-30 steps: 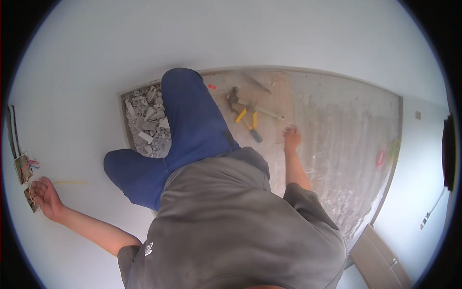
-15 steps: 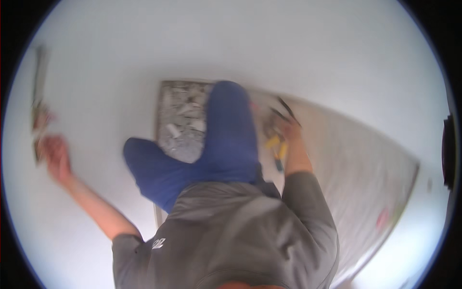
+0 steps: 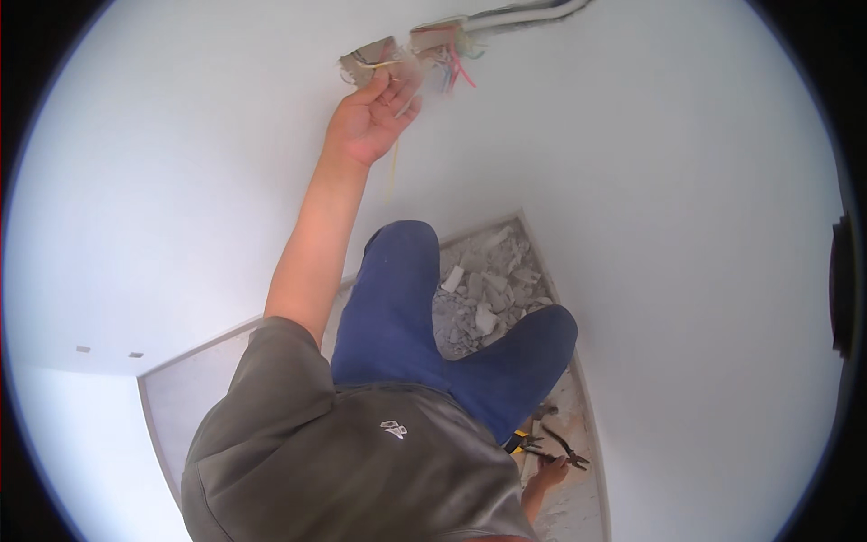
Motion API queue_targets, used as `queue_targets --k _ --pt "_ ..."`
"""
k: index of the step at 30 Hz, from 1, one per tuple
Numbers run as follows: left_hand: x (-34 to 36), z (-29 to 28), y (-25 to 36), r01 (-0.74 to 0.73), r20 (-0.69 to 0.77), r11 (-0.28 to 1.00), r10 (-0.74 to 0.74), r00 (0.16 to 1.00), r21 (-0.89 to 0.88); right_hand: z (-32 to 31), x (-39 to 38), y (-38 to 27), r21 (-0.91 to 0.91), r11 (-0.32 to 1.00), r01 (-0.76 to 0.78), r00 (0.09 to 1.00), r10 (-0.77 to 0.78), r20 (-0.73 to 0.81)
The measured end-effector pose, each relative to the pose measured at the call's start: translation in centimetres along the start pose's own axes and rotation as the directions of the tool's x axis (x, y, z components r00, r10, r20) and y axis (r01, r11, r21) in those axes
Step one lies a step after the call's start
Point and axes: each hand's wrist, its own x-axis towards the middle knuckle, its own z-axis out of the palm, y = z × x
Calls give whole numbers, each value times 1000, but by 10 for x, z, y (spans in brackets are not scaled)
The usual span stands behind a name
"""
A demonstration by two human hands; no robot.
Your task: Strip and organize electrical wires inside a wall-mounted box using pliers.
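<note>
Left hand (image 3: 375, 117) curls at the yellow wire (image 3: 386, 64), pinch unclear! Down low, right hand (image 3: 552, 471) grips dark pliers (image 3: 576, 461).

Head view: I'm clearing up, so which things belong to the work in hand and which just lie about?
Likely in use: wall box and yellow wire at the left hand; dark pliers at the right hand.

Likely lying about: rubble; yellow-handled tool.

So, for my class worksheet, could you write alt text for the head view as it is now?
A person's left hand is at a rough wall opening with thin wires, a second opening beside it. At lower right, the right hand is at dark pliers, its grip unclear. Grey rubble lies between blue-trousered knees.
</note>
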Motion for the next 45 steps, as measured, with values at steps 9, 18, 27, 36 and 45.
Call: queue_targets --k 9,18,27,36,45 --pt "-1 -3 4 2 17 999 -3 1000 44 -119 -51 -307 257 794 550 834 -535 -132" --pt "5 -7 3 52 25 994 -55 998 99 -71 -55 -540 570 805 -161 187 -543 819" --pt "2 -3 -5 11 46 998 -14 999 57 -75 -54 -729 206 720 663 216 -447 868" --pt "1 -2 -4 23 34 1000 -23 999 9 -88 -66 -793 156 666 729 202 -428 881" --pt "1 -3 -5 8 22 999 -9 1000 38 -88 -68 -817 -127 363 923 292 -445 846"
